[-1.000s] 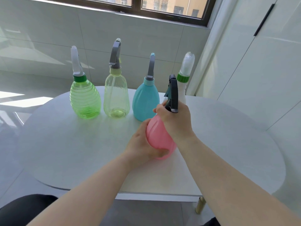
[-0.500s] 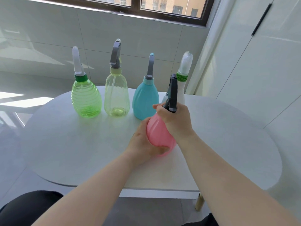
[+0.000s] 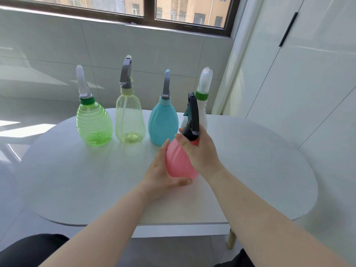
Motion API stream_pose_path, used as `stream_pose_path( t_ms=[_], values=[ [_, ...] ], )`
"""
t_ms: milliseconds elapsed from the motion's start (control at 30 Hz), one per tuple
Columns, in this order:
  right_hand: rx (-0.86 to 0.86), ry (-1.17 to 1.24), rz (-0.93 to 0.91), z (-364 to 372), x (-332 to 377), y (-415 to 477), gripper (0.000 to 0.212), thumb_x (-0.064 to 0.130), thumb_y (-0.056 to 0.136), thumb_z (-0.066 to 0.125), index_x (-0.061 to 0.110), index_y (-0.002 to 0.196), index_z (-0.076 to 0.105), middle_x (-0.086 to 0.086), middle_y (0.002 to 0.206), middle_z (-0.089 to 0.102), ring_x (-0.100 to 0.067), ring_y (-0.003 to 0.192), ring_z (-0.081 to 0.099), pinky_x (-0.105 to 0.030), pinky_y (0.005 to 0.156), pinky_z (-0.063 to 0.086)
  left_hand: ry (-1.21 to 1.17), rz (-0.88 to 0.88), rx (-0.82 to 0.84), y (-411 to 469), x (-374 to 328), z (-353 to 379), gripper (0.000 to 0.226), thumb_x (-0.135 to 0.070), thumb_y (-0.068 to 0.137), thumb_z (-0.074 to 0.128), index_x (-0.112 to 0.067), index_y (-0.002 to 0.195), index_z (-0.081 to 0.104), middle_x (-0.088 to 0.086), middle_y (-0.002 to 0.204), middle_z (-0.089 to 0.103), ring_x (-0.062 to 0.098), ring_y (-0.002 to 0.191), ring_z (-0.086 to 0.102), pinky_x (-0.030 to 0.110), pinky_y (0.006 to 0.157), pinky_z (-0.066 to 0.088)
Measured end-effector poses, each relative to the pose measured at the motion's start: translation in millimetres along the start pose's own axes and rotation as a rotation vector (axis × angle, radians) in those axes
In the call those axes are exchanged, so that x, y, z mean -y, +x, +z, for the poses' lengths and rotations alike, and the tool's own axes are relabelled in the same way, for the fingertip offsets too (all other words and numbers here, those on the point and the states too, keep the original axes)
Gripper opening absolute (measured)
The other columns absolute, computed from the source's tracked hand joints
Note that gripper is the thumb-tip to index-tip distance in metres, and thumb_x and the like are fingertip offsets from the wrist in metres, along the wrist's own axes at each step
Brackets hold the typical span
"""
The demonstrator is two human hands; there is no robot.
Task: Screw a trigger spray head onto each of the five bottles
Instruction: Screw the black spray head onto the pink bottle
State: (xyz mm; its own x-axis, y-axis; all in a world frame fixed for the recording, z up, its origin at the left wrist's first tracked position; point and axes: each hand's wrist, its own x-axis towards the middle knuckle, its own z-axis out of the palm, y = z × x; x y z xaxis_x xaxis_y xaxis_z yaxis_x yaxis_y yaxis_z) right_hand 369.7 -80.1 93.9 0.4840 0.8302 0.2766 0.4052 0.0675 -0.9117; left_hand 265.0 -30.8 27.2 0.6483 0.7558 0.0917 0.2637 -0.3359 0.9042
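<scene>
At the far left of the row at the back of the white table (image 3: 77, 180) stands the green ribbed bottle (image 3: 94, 128), then the pale clear bottle (image 3: 130, 120), then the blue bottle (image 3: 162, 122) — all 3 upright with a spray head seated on the neck. Nearer the person, just in front of the blue one, the left hand (image 3: 163, 176) cups the lower body of the pink bottle (image 3: 179, 162), thumb curled under its front and fingers round the far side. This bottle's long axis rises from that palm up and slightly to the right; whether its base touches the table is hidden. On top sits the dark trigger spray head (image 3: 193, 116), pointing up in line with the same axis. The right hand (image 3: 200, 151) wraps the head's base at the neck, thumb toward the left hand. The twist to come turns about this axis — right hand on the collar, left hand holding the body against it. Behind the dark head stands the white bottle (image 3: 203, 112), capped too. By my reading, this is bottle 5 of 5.
</scene>
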Motion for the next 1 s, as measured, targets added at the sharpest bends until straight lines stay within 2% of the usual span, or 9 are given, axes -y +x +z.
stream_pose_path(
  t_ms=[67, 100, 167, 233, 333, 500, 567, 700, 1000],
  values=[
    [0.003, -0.015, -0.028, -11, 1, 5, 0.019, 0.022, 0.079, 0.063, 0.032, 0.080, 0.047, 0.021, 0.078, 0.053, -0.003, 0.080, 0.052, -0.019, 0.076, 0.037, 0.122, 0.033, -0.010, -4, -1, -5, 0.115, -0.068, 0.045, 0.059, -0.025, 0.140, 0.010, -0.008, 0.140, 0.028, 0.010, 0.130, 0.026, 0.027, 0.108, 0.020],
    [-0.013, -0.020, -0.041, -20, 3, 9, 0.019, 0.020, 0.078, 0.064, 0.031, 0.080, 0.048, 0.020, 0.078, 0.054, -0.001, 0.078, 0.052, -0.015, 0.072, 0.038, 0.201, 0.042, -0.039, -5, 0, -7, 0.110, -0.073, 0.050, 0.052, -0.023, 0.139, 0.013, -0.004, 0.144, 0.027, 0.014, 0.134, 0.023, 0.030, 0.111, 0.015],
    [-0.069, -0.020, -0.044, -40, 4, 18, 0.015, 0.019, 0.078, 0.063, 0.024, 0.084, 0.051, 0.016, 0.078, 0.054, 0.000, 0.076, 0.051, -0.005, 0.065, 0.039, 0.375, 0.009, -0.120, -5, 4, -7, 0.086, -0.064, 0.071, 0.048, -0.020, 0.139, 0.018, 0.002, 0.148, 0.026, 0.018, 0.136, 0.021, 0.032, 0.113, 0.008],
    [-0.135, -0.030, -0.018, -61, 2, 27, 0.014, 0.021, 0.080, 0.062, 0.021, 0.088, 0.051, 0.015, 0.078, 0.053, 0.001, 0.075, 0.049, -0.011, 0.065, 0.039, 0.569, -0.065, -0.115, 0, 11, -5, 0.067, -0.050, 0.083, 0.045, -0.020, 0.138, 0.021, 0.002, 0.150, 0.023, 0.016, 0.138, 0.017, 0.031, 0.113, 0.003],
    [-0.221, -0.043, 0.052, -86, -8, 37, 0.016, 0.020, 0.081, 0.060, 0.019, 0.093, 0.050, 0.014, 0.078, 0.050, -0.002, 0.073, 0.047, -0.018, 0.065, 0.037, 0.734, -0.073, -0.039, 5, 15, 2, 0.055, -0.047, 0.087, 0.036, -0.022, 0.135, 0.028, 0.000, 0.150, 0.022, 0.015, 0.139, 0.013, 0.031, 0.113, 0.002],
    [-0.284, 0.044, 0.163, -105, -23, 57, 0.027, 0.017, 0.083, 0.056, 0.011, 0.109, 0.050, 0.013, 0.081, 0.048, -0.007, 0.077, 0.046, -0.018, 0.064, 0.034, 0.769, -0.056, -0.065, 5, 18, 3, 0.053, -0.048, 0.087, 0.035, -0.025, 0.134, 0.029, -0.002, 0.150, 0.022, 0.012, 0.139, 0.013, 0.030, 0.113, 0.002],
    [-0.265, 0.035, 0.175, -105, -28, 66, 0.028, 0.017, 0.084, 0.055, 0.010, 0.110, 0.049, 0.009, 0.085, 0.050, -0.013, 0.084, 0.046, -0.021, 0.066, 0.035, 0.774, -0.056, -0.072, 6, 19, 3, 0.053, -0.049, 0.087, 0.035, -0.025, 0.134, 0.029, -0.003, 0.150, 0.023, 0.012, 0.139, 0.013, 0.029, 0.113, 0.002],
    [-0.247, -0.023, 0.183, -99, -36, 78, 0.029, 0.016, 0.084, 0.055, 0.007, 0.111, 0.048, 0.000, 0.098, 0.048, -0.016, 0.090, 0.044, -0.025, 0.079, 0.031, 0.775, -0.058, -0.087, 6, 18, 3, 0.052, -0.049, 0.086, 0.036, -0.027, 0.133, 0.030, -0.004, 0.149, 0.024, 0.010, 0.138, 0.014, 0.028, 0.112, 0.002],
    [-0.210, -0.026, 0.185, -104, -52, 94, 0.032, 0.019, 0.083, 0.058, 0.011, 0.112, 0.048, 0.000, 0.103, 0.049, -0.016, 0.096, 0.045, -0.027, 0.082, 0.032, 0.783, -0.064, -0.094, 5, 16, 3, 0.054, -0.052, 0.084, 0.038, -0.028, 0.132, 0.031, -0.005, 0.149, 0.024, 0.010, 0.138, 0.014, 0.028, 0.112, 0.002]
  ],
)
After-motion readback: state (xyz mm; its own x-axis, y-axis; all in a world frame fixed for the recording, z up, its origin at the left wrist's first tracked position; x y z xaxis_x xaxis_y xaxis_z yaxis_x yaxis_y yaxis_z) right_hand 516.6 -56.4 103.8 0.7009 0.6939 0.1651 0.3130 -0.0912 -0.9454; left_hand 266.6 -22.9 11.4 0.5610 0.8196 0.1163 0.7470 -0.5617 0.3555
